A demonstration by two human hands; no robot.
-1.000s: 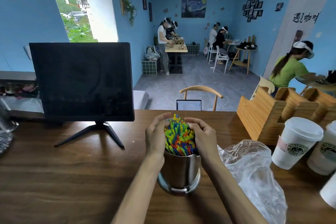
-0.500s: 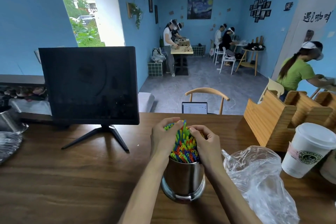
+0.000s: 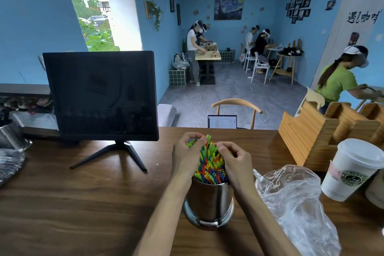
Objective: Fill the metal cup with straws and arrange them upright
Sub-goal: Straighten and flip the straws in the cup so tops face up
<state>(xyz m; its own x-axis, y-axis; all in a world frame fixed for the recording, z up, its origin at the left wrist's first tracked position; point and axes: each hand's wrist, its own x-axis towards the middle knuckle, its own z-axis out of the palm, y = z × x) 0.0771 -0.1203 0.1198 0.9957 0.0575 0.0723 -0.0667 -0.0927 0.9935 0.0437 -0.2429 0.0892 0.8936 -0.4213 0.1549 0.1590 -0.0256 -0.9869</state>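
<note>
straws (image 3: 211, 165) upright in metal cup (image 3: 208, 201), tips leaning away

Both bare forearms reach forward from the bottom of the view and converge toward the middle. The left hand (image 3: 187, 157) stands on edge, back turned outward, its fingers curled over at the top with the thumb tucked against them. The right hand (image 3: 235, 161) mirrors it, knuckles up, fingers bent inward and thumb folded close. The fingertips of the two hands lie near each other without touching.
</note>
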